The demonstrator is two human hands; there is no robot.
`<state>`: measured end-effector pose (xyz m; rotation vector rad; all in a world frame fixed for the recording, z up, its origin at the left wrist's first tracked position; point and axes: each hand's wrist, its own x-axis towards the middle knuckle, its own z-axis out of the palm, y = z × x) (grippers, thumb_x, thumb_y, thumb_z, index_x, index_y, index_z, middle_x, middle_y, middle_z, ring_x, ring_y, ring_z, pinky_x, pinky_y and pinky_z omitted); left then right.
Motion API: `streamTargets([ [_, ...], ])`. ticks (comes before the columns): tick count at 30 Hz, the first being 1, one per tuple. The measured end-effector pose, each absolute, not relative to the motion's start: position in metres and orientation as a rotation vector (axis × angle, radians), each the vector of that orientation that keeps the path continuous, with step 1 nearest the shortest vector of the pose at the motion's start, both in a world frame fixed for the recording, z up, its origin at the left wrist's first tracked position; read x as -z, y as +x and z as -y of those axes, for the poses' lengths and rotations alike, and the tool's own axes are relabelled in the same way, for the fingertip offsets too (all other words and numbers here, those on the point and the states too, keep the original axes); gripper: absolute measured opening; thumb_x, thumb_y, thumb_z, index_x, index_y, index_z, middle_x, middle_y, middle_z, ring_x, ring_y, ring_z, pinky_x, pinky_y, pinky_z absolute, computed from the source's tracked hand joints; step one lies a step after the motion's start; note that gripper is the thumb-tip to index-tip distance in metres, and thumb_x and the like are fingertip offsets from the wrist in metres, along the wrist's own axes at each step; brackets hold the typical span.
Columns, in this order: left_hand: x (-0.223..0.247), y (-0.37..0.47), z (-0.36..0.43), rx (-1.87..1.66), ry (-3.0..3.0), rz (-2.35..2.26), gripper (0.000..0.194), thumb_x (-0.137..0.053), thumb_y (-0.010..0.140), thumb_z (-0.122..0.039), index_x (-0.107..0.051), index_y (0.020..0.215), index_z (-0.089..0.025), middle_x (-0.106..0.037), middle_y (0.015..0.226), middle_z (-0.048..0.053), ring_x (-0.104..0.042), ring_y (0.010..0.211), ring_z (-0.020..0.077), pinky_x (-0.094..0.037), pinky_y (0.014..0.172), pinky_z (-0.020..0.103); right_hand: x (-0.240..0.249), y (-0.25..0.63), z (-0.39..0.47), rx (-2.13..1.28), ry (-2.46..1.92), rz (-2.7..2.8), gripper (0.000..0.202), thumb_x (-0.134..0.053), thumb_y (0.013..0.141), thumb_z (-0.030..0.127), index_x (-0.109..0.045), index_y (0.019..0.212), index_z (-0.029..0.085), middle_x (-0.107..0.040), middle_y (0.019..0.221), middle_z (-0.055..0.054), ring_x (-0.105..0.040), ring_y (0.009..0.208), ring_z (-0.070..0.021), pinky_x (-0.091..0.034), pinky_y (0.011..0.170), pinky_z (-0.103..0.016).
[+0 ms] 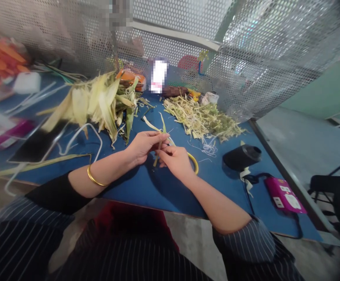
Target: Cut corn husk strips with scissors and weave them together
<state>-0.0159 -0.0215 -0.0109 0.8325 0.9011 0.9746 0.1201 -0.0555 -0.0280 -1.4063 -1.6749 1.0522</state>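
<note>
Over the blue table, my left hand [146, 146] pinches a thin pale-green corn husk strip [150, 123]; its split ends stick up past the fingertips. Close beside it, my right hand [176, 159] has its fingers closed on the strip's lower part, which hangs below both hands. A yellow looped handle [196, 163], apparently of scissors, shows behind my right hand, which hides the rest. To the left lies a heap of dry corn husks [104, 97]. Beyond my right hand is a pile of shredded husk pieces [199, 117], with a tangle of white thread [209, 147] at its near edge.
A black cylindrical object [241, 157] and a magenta power strip [285, 196] with a cable sit at right. On the left lie a dark phone-like slab [38, 146] and a white cord [98, 136]. Perforated metal mesh [170, 43] borders the table's back, near an orange packet [133, 79].
</note>
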Motion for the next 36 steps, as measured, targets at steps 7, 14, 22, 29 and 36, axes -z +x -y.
streamTargets([
  [7,0.004,-0.022,0.02,-0.976,0.841,-0.788,0.014,-0.074,0.07,-0.015,-0.07,0.081,-0.009,-0.07,0.079,0.007,-0.066,0.072,0.0117,-0.051,0.074,0.024,0.024,0.124,0.055,-0.905,-1.374,1.667,0.025,-0.053,0.082,0.033,-0.055,0.06,0.02,-0.059,0.052,0.001,-0.057,0.049,-0.0139,-0.042,0.052,-0.026],
  [14,0.001,-0.021,0.02,-1.011,0.689,-0.78,0.004,-0.067,0.077,-0.01,-0.069,0.08,-0.01,-0.071,0.081,0.007,-0.068,0.073,0.0122,-0.054,0.076,0.024,0.017,0.122,0.062,-0.643,-1.397,1.921,0.03,-0.05,0.082,0.028,-0.044,0.054,0.021,-0.049,0.05,0.003,-0.043,0.049,-0.0111,-0.032,0.052,-0.026],
  [22,0.003,-0.021,0.021,-1.01,0.635,-0.784,0.006,-0.064,0.079,-0.008,-0.069,0.082,-0.007,-0.072,0.083,0.01,-0.068,0.071,0.0126,-0.055,0.072,0.023,0.016,0.121,0.066,-0.654,-1.239,2.267,0.028,-0.053,0.081,0.022,-0.046,0.055,0.019,-0.047,0.052,0.005,-0.038,0.048,-0.0082,-0.026,0.05,-0.023],
  [29,-0.002,-0.025,0.018,-1.027,0.684,-0.764,0.008,-0.061,0.083,-0.011,-0.068,0.085,-0.008,-0.07,0.079,0.008,-0.067,0.068,0.0115,-0.054,0.069,0.023,-0.003,0.141,0.066,-0.096,-1.111,2.052,0.022,-0.054,0.088,0.034,-0.063,0.074,0.019,-0.061,0.068,-0.002,-0.053,0.064,-0.0125,-0.04,0.065,-0.025],
  [36,-0.006,-0.025,0.023,-0.973,0.795,-0.77,0.022,-0.065,0.082,-0.029,-0.067,0.085,-0.008,-0.065,0.071,0.005,-0.059,0.056,0.0081,-0.049,0.056,0.021,0.001,0.149,0.046,-0.373,-1.32,1.966,0.023,-0.052,0.087,0.04,-0.062,0.084,0.02,-0.066,0.077,-0.001,-0.059,0.071,-0.0151,-0.044,0.07,-0.026],
])
